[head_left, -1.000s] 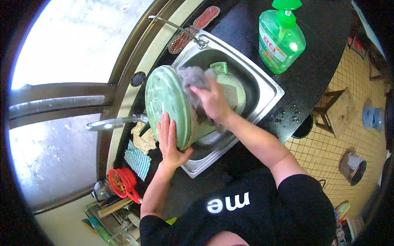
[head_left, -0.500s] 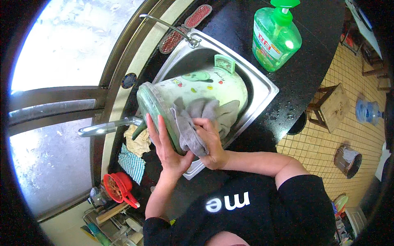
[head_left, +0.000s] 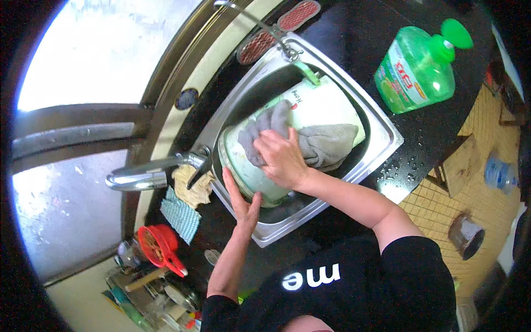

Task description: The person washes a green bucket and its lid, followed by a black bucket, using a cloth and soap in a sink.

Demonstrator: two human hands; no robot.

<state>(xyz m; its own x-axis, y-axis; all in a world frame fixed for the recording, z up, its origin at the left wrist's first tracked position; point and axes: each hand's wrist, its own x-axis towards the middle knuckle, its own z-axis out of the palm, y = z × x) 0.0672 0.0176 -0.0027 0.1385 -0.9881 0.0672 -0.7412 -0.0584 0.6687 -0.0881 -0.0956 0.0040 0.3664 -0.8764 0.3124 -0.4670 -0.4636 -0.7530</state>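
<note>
A pale green bucket (head_left: pixel 326 108) with small cartoon prints lies on its side in a steel sink (head_left: pixel 381 146). My right hand (head_left: pixel 283 160) presses a grey cloth (head_left: pixel 332 143) against the bucket's upper side, fingers curled into it. One part of the cloth bunches ahead of the fingers, and the rest drapes over the wall toward the far right. With fingers long and thumb apart, my left hand (head_left: pixel 243 207) holds the bucket's near-left end at its edge. A green tab (head_left: pixel 307 73) sticks up from the bucket's far side.
A chrome faucet (head_left: pixel 146 172) juts in at the left; a thinner tap (head_left: pixel 249 19) stands at the back. On the black counter are a green soap pump bottle (head_left: pixel 412 74), a beige rag (head_left: pixel 192 185), a checked cloth (head_left: pixel 180 216) and a red strainer (head_left: pixel 160 243).
The bucket has sunk lower into the sink and turned, with its tab now farther back. My right hand has wiped the cloth inward from the end edge; my left hand stays at that end.
</note>
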